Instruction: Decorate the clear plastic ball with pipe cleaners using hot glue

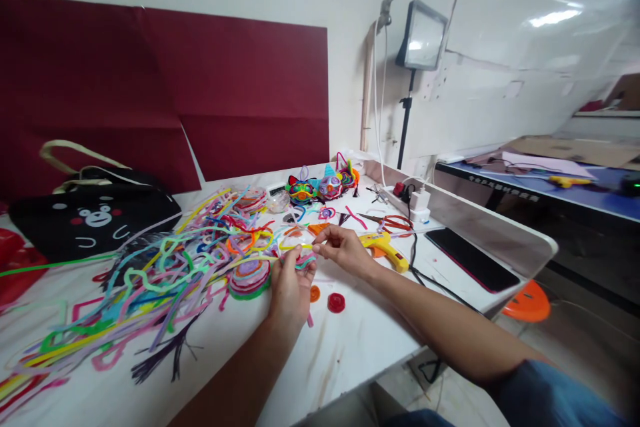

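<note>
A yellow pipe cleaner [296, 247] runs between my two hands above the white table. My left hand [291, 283] is closed on one part of it. My right hand [345, 250] pinches its other end between thumb and fingertips. Pink and teal strands show by my left fingers; whether they are held I cannot tell. Just below my hands lie a red coiled disc [337, 303] and a smaller orange coil [315, 293]. Left of my left hand rests a striped coiled dome [250, 277]. A yellow glue gun [387, 250] lies right of my right hand.
Loose pipe cleaners [150, 280] spread over the left side, before a black bag [95, 213]. Colourful finished balls [330, 187] stand at the back. Scissors [393, 221], a power strip [407, 200], a cable and a phone [473, 259] lie right, inside the raised table edge [500, 230].
</note>
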The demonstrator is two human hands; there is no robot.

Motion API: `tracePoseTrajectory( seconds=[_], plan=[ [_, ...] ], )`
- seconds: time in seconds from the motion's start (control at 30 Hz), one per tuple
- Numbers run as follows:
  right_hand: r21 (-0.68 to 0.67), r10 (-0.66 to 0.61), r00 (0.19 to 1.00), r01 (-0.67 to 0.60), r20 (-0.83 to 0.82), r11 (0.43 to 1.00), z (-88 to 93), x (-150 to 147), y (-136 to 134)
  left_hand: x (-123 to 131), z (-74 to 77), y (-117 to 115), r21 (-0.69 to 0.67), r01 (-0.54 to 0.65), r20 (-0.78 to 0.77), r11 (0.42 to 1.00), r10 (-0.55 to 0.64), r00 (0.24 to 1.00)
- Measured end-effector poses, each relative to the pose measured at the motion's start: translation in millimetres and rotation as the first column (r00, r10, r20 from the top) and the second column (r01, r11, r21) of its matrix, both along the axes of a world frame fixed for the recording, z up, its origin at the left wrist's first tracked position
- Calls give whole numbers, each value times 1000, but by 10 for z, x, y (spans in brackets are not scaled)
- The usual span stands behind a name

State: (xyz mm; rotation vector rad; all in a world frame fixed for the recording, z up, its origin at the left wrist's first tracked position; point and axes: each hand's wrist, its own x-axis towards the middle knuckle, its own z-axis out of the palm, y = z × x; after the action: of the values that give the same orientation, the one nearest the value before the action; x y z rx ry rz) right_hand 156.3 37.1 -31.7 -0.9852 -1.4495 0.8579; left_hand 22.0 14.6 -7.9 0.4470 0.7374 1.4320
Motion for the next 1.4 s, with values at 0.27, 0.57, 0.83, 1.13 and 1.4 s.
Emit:
tracePoseTrajectory(
  seconds=[0.27,0.57,0.83,1.13,1.4],
  plan=[
    [-4,-41,998,41,54,999,11,23,-15,-6,5,-14,-1,43,19,999,-43,999],
    [-20,-47,994,49,95,999,43,46,-34,16,16,-4,-19,39,24,999,-38,999],
    [-15,-66,994,67,86,998,51,37,-60,-3,5,-13,0,44,3,999,-44,999],
    [-51,17,997,-21,-69,999,48,55,-21,3,-26,-25,60,81,-19,995,-80,997],
    [-69,18,987,-29,-158,997,158,151,4,-74,60,21,-49,128,-68,991,-132,989]
  ],
)
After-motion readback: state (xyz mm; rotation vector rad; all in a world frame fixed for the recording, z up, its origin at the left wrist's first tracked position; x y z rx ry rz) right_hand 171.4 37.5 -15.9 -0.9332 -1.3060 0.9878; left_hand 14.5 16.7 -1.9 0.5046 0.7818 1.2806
